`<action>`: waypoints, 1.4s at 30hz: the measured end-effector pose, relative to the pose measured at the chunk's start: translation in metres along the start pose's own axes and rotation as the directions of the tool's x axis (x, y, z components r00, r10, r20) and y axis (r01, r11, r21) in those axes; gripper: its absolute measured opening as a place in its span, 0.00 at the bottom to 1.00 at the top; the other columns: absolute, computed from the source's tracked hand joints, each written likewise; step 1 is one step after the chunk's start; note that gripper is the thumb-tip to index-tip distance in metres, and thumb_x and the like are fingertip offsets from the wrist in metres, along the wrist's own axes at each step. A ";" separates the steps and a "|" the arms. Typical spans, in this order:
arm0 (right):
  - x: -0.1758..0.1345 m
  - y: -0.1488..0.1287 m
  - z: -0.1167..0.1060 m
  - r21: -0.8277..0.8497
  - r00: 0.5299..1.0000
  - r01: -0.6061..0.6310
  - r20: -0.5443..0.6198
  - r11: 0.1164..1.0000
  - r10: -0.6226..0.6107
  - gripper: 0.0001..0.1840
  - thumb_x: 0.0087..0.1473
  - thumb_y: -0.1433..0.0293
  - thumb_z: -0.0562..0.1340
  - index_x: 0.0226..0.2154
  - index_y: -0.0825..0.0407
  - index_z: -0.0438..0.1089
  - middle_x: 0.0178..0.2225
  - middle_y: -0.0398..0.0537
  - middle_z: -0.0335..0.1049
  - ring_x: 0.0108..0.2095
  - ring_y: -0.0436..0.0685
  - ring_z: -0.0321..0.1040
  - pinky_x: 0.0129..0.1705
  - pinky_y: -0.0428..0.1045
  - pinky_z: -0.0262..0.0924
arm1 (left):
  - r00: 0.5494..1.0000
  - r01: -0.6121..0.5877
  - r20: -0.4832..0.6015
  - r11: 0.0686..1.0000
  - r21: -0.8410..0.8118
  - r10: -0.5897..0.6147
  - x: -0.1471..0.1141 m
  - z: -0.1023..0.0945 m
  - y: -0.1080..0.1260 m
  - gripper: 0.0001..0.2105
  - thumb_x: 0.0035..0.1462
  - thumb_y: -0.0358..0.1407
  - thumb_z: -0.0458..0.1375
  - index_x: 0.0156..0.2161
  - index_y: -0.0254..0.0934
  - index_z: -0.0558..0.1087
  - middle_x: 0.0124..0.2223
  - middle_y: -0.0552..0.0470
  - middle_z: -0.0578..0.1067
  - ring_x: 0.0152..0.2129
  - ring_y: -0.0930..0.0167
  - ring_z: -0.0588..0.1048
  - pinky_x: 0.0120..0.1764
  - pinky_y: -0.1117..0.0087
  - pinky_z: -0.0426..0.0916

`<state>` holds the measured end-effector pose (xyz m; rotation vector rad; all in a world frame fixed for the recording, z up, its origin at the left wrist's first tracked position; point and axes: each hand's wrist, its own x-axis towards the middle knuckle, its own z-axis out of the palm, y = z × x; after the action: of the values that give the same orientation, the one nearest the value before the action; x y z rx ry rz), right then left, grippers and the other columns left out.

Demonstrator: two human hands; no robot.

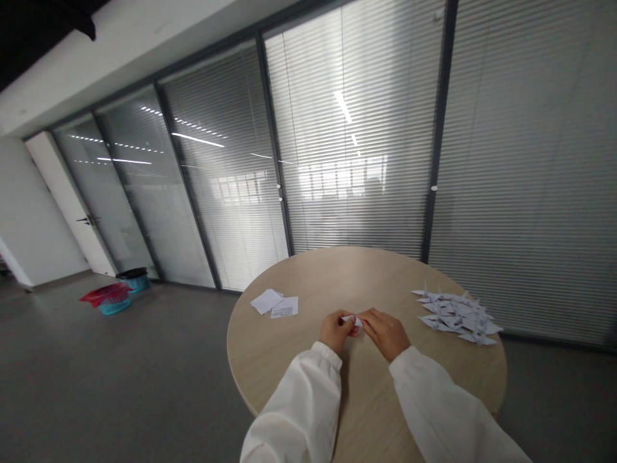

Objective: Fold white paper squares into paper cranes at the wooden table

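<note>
Between my two hands, over the near middle of the table, is a small piece of folded white paper (355,320). My left hand (336,329) pinches it, with the thumb laid over it. On the paper's right end the fingers of my right hand (385,331) are closed. Much of the paper is hidden by the fingers, so its exact shape cannot be made out. To the right lies a heap of folded white paper cranes (456,314). White paper sheets (267,301) rest to the left, one of them with print on it.
The round wooden table (357,276) stands close to a glass partition with blinds (357,128). On the floor at the left are a blue basket with a red bag (112,299) and another with a black bag (135,279). A white door (72,206) is further back.
</note>
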<state>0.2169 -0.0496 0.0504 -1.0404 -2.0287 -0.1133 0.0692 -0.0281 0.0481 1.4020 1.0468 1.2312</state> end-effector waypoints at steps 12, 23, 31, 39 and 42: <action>-0.001 0.000 0.006 0.051 0.997 0.082 -0.009 0.995 -0.081 0.21 0.51 0.79 0.49 0.45 0.48 0.66 0.42 0.49 0.69 0.43 0.55 0.65 0.46 0.52 0.60 | 0.994 0.105 -0.001 0.951 -0.290 -0.110 0.005 -0.007 0.001 0.18 0.33 0.45 0.65 0.25 0.30 0.71 0.19 0.53 0.72 0.18 0.75 0.71 0.26 0.73 0.69; 0.004 -0.002 0.002 0.443 0.963 -0.216 -0.049 0.870 0.264 0.14 0.53 0.62 0.52 0.35 0.50 0.70 0.35 0.48 0.72 0.36 0.55 0.68 0.38 0.49 0.64 | 0.988 -0.152 -0.023 0.988 -0.012 0.152 -0.002 -0.007 0.010 0.14 0.41 0.42 0.61 0.29 0.31 0.74 0.24 0.51 0.74 0.19 0.74 0.71 0.25 0.74 0.68; 0.005 -0.002 0.000 0.478 0.954 -0.234 -0.057 0.846 0.296 0.14 0.50 0.60 0.55 0.33 0.50 0.71 0.33 0.48 0.73 0.34 0.56 0.68 0.37 0.50 0.64 | 0.970 -0.241 -0.018 0.967 0.080 0.244 -0.007 -0.005 0.016 0.11 0.43 0.40 0.59 0.30 0.34 0.75 0.28 0.49 0.75 0.22 0.72 0.72 0.26 0.74 0.68; 0.006 -0.001 0.001 0.494 0.946 -0.240 -0.074 0.836 0.315 0.13 0.49 0.60 0.57 0.31 0.49 0.72 0.31 0.47 0.74 0.32 0.55 0.69 0.37 0.50 0.65 | 0.969 -0.243 -0.032 0.967 0.072 0.245 -0.008 -0.005 0.017 0.11 0.44 0.40 0.58 0.29 0.34 0.75 0.27 0.49 0.75 0.20 0.73 0.71 0.26 0.74 0.67; 0.006 -0.003 0.000 0.490 0.945 -0.238 -0.084 0.839 0.317 0.12 0.49 0.61 0.57 0.30 0.49 0.72 0.31 0.47 0.74 0.32 0.55 0.69 0.37 0.50 0.65 | 0.969 -0.242 -0.036 0.969 0.052 0.244 -0.010 -0.004 0.020 0.10 0.44 0.40 0.58 0.28 0.33 0.75 0.26 0.50 0.75 0.19 0.74 0.71 0.25 0.74 0.67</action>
<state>0.2133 -0.0478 0.0558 -0.9573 -1.6171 0.4243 0.0638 -0.0404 0.0659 1.5831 0.9583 1.4261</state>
